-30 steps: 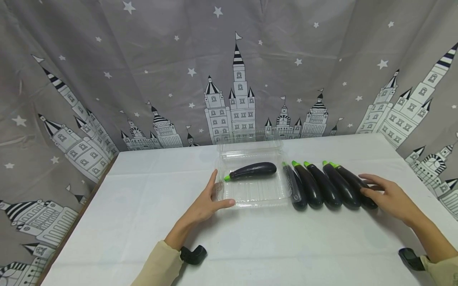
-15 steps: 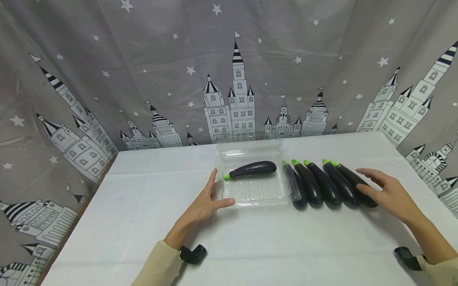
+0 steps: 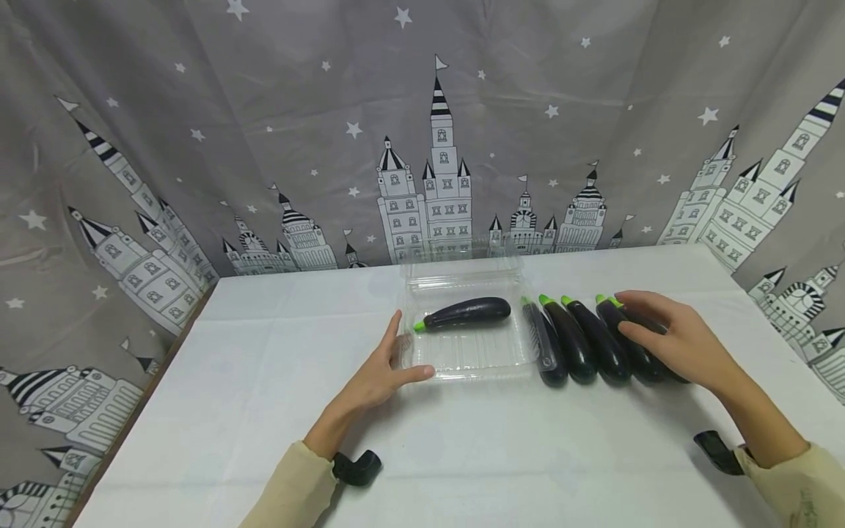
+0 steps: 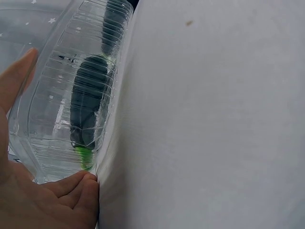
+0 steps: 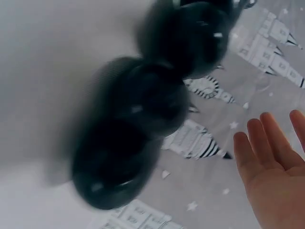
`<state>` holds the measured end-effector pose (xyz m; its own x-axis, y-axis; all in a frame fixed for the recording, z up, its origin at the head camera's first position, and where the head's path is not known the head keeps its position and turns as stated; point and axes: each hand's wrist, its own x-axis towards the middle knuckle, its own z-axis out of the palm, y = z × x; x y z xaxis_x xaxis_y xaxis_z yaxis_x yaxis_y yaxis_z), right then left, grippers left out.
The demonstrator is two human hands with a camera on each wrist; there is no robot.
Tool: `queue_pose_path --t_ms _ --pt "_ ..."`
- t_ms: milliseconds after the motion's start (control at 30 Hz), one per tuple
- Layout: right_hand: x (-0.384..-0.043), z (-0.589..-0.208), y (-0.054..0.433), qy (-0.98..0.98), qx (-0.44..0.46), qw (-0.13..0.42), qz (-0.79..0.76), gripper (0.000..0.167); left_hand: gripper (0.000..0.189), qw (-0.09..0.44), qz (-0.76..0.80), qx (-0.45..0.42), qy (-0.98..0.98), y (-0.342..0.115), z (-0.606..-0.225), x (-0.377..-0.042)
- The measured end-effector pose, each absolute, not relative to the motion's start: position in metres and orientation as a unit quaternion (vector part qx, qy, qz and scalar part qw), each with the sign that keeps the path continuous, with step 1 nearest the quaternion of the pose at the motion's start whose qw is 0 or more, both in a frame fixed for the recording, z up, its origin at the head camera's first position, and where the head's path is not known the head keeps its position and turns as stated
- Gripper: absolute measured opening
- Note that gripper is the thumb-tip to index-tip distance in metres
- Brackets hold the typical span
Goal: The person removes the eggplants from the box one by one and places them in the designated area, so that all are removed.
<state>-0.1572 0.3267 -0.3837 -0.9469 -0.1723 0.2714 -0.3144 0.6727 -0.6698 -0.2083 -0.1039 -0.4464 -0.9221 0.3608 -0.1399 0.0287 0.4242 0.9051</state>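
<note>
A clear plastic clamshell container [image 3: 472, 372] lies with its lid raised at the back. Inside it one dark eggplant [image 3: 470, 313] lies sideways, its green stem end to the left. My left hand [image 3: 376, 374] touches the container's left front corner, with thumb and index finger spread wide along it. To the right, several eggplants [image 3: 599, 345] form a slanted row, green ends away from me. Over the row's right end is my right hand [image 3: 680, 341], fingers spread and partly hiding the last eggplants. In the right wrist view its fingers [image 5: 274, 143] stand apart from them.
The white-covered table [image 3: 264, 396] reaches back to a grey curtain [image 3: 297, 110] printed with castles and stars. The row's leftmost eggplant [image 3: 546, 348] lies right against the container's right wall and shows partly through the plastic.
My right hand has moved left from beside the rightmost eggplant to above the row's right end. My left hand, the container and the eggplants have stayed in place.
</note>
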Motion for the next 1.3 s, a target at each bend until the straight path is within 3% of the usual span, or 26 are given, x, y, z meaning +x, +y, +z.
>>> queue_pose_path --t_ms 500,800,1300 --pt "-0.197 -0.365 0.252 -0.888 0.172 0.009 0.426 0.045 0.117 0.156 0.517 0.105 0.835 -0.103 -0.443 -0.208" --pt "-0.219 -0.367 0.207 -0.859 0.231 -0.009 0.457 0.044 0.119 0.157 0.525 0.107 0.830 -0.103 -0.445 -0.208" --pt "-0.245 -0.386 0.169 -0.877 0.225 -0.016 0.424 0.045 0.120 0.164 0.536 0.106 0.821 -0.101 -0.444 -0.209"
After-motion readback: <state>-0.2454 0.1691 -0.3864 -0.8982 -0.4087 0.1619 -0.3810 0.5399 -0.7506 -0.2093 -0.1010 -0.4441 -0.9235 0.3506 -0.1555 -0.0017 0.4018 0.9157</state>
